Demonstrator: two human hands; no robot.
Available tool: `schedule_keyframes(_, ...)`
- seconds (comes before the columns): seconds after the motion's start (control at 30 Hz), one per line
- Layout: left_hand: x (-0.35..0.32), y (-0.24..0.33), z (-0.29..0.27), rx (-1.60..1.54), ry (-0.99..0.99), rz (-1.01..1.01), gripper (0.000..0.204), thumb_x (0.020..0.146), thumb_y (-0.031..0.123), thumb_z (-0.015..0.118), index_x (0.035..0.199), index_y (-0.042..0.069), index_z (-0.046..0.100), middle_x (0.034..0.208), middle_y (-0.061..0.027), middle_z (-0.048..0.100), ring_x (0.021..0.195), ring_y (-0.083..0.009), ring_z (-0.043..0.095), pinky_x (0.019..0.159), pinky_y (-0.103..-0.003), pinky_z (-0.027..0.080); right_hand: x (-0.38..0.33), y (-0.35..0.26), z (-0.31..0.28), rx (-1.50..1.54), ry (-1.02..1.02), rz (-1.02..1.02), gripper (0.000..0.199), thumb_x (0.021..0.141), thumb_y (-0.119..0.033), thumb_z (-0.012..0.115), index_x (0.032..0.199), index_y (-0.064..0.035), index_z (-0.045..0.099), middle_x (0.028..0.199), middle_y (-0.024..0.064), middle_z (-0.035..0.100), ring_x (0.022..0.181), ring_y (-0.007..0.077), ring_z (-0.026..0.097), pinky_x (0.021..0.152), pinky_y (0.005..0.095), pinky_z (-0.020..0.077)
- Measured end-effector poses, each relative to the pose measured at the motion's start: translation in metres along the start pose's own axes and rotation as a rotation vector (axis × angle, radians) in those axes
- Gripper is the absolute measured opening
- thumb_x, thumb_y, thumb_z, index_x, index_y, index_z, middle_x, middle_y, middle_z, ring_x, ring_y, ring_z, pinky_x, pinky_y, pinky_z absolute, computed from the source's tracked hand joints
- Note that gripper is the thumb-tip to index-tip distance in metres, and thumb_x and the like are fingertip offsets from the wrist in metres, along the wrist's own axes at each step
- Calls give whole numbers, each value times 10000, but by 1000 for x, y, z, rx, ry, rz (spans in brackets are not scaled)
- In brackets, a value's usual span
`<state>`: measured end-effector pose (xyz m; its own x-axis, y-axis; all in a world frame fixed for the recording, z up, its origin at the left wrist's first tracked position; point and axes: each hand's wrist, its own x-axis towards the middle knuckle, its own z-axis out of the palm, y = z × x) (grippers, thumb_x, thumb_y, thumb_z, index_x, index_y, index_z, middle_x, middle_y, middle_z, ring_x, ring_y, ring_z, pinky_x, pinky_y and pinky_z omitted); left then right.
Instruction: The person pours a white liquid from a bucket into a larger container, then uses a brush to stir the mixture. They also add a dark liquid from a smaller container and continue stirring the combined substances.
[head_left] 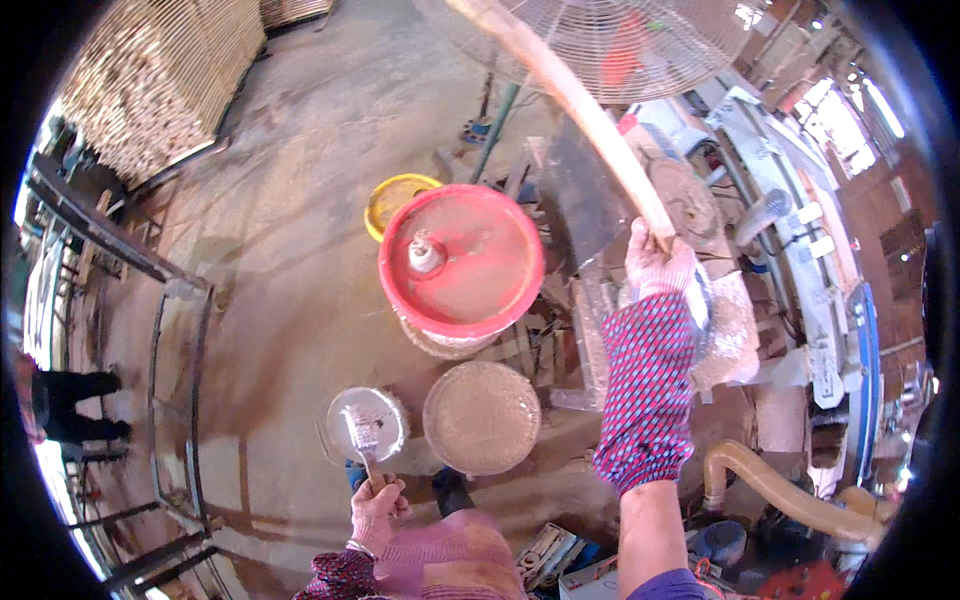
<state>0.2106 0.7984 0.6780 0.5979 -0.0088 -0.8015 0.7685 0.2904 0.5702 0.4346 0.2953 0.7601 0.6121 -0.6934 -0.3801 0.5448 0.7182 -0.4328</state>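
My left hand [375, 518], in a pale glove, is closed around the handle of a paintbrush [364, 430]. The brush's bristles, coated in white, are over a small round tub [398, 440] with a whitish rim; whether they touch what is inside, I cannot tell. My right hand [660, 262], gloved and with a checked sleeve above it, grips the near end of a long, slightly bent wooden strip [590, 115]. The strip slants up and away to the far left, passing in front of a wire fan guard [640, 60].
A red round lid or basin [480, 290] sits on a bucket, with a small white bottle-like piece [426, 255] on it. Behind is a yellow bucket [385, 205]; nearer, a dusty round-topped container [482, 417]. Machinery [790, 260] lines the right; stacked timber [150, 90] stands far left.
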Motion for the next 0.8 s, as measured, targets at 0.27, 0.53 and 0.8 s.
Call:
schedule_keyframes(0.27,15,11,-25,216,-142,53,134,831,69,626,959,50,590,800,-40,632,573,-118,578,516,-304,534,-70,-29,-39,157,109,72,194,843,-69,435,918,81,533,910,195,607,788,329,623,714,401,586)
schedule_keyframes(0.53,11,48,-71,242,-181,59,179,832,108,639,995,45,600,719,-36,585,575,-154,576,526,-313,527,-178,-6,-92,-481,-110,-53,130,880,-131,473,948,-29,516,772,102,550,634,225,535,531,350,497)
schedule_keyframes(0.8,75,-13,-197,1372,-25,1285,338,820,187,632,1135,68,597,1069,-144,585,910,-299,588,745,-419,492,-236,-18,-101,-1345,352,-143,189,899,-205,502,843,-43,581,627,81,534,465,231,524,425,387,485)
